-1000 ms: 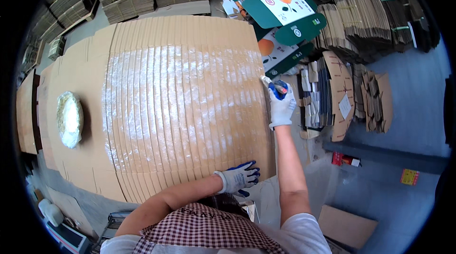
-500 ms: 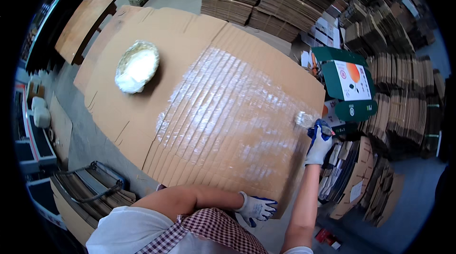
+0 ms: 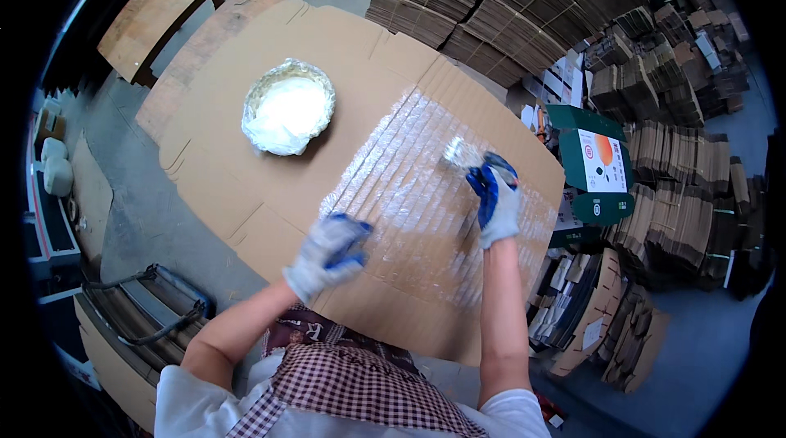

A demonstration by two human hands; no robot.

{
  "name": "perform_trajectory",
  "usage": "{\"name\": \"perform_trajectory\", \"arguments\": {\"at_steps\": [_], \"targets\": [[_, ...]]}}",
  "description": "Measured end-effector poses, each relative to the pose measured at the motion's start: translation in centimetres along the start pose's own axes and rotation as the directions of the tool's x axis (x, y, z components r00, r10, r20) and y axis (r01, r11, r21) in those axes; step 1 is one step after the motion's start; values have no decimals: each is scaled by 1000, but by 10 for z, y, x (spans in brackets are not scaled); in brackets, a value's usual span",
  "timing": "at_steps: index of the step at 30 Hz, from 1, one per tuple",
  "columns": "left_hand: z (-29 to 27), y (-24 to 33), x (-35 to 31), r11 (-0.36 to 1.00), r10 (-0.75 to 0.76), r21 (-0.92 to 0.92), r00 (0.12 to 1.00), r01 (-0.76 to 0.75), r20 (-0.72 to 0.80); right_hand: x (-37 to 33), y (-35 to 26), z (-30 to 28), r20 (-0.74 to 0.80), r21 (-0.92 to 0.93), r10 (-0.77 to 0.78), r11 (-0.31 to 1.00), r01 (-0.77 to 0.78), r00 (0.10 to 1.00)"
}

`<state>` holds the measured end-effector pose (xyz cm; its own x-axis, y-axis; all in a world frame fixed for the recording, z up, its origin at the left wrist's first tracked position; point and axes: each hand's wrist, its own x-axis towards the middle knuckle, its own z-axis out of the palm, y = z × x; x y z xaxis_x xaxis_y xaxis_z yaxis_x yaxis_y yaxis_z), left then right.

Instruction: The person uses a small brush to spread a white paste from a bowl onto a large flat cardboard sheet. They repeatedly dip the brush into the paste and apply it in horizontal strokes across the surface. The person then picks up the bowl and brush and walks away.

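Observation:
My right hand (image 3: 498, 205), in a white glove with blue coated fingers, grips a brush by its handle. The brush's pale, wet-looking head (image 3: 461, 153) is over the far right part of the staggered cardboard sheets (image 3: 401, 184). White, shiny streaks coat the exposed strips of these sheets. My left hand (image 3: 327, 254), gloved the same way and slightly blurred, hovers at the near left edge of the coated strips, fingers apart and holding nothing. A round bowl (image 3: 288, 106) lined with clear plastic film stands farther left, with bright white paste in it.
Flat cardboard (image 3: 213, 127) lies under the bowl. Tied cardboard stacks (image 3: 524, 12) rise behind the table, and more (image 3: 684, 168) stand at right. A green printed box (image 3: 602, 164) sits by the right edge. A metal-framed cart (image 3: 155, 307) is at lower left, a wooden table (image 3: 160, 16) at far left.
My right hand has moved left and away from me with the brush, off the right edge. My left hand has left the near edge and swung left over the sheets. The view has shifted.

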<state>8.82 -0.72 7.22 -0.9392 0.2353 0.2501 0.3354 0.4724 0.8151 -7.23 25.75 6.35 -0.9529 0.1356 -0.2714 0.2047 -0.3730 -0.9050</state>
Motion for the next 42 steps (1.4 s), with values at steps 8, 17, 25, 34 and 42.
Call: {"name": "perform_trajectory", "arguments": {"at_steps": [8, 17, 25, 34, 42], "targets": [[-88, -82, -1, 911, -180, 334, 962, 242, -208, 41, 21, 92, -98, -383, -260, 901, 204, 961], [-76, -118, -8, 831, -121, 535, 988, 153, -94, 58, 44, 145, -12, -902, -355, 407, 143, 935], [-78, -119, -7, 825, -146, 544, 987, 155, -60, 47, 22, 175, 37, -945, -563, 249, 212, 826], [-80, -116, -3, 833, -124, 537, 991, 136, -60, 68, 10, 179, 30, -966, -472, 214, 148, 881], [-78, -120, -4, 840, -112, 528, 992, 123, -53, 87, 15, 171, 61, -972, -454, 174, 156, 889]]}}
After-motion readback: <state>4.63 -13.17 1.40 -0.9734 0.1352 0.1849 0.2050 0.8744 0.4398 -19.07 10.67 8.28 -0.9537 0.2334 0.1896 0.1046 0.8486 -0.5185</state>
